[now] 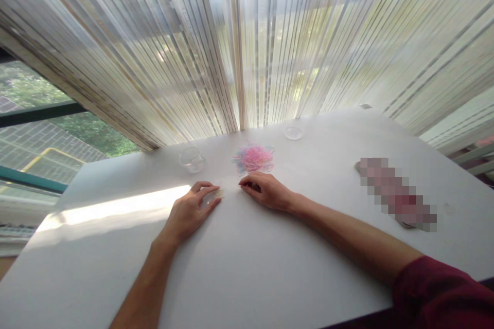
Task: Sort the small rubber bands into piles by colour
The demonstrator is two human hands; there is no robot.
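Note:
A loose heap of thin pink, blue and lilac strands or tiny bands (254, 158) lies on the white table. Just in front of the heap is my right hand (270, 193), thumb and fingertips drawn together in a pinch. Whatever it may hold is too small to make out. To the left, my left hand (189, 211) rests on the table, its thumb and fingers curved around a small pale, partly see-through thing (217, 194). The kind of that thing is not clear. A short gap separates the two hands' fingertips.
A clear round tub (190, 160) stands behind my left hand. Farther back on the right lies a clear shallow dish or lid (294, 133). A blurred-out flat object (395, 195) is at the right. Striped curtains (239, 51) hang along the table's far edge.

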